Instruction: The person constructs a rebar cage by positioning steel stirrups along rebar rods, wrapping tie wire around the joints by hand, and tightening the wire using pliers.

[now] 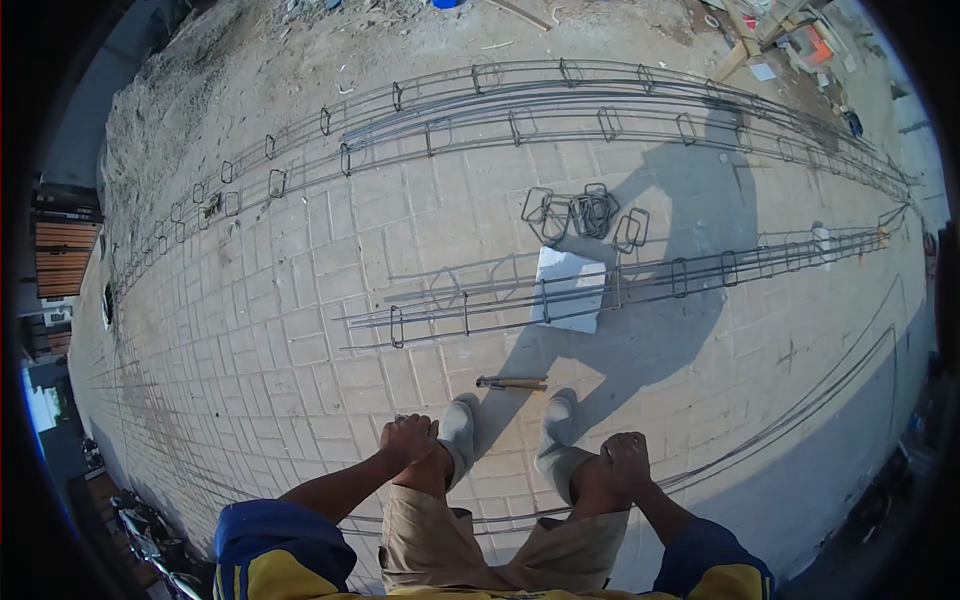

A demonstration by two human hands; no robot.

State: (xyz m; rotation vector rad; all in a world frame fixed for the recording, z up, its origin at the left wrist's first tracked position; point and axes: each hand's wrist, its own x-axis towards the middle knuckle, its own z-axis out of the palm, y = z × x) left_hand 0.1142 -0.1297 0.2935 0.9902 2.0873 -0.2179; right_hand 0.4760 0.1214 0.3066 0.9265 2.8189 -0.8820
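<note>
My left hand (408, 440) is closed in a fist by my left knee; a small grey glint shows at its fingers, too small to make out. Against my right knee rests my right hand (625, 462), its fingers curled and nothing showing in them. Pincers (512, 383) with yellowish handles lie on the paving just ahead of my shoes. Beyond them stretches a long rebar cage (640, 283) with rectangular stirrups, its near part lying across a white block (585, 275). A pile of loose wire stirrups (590, 212) sits behind the block.
Two longer rebar cages (430, 138) curve across the far side, with loose bars (480, 98) between them. Thin bars (800, 410) lie at the right and run behind my legs. Rubble (160, 130) borders the paving at far left; timber pieces (745, 45) stand at far right.
</note>
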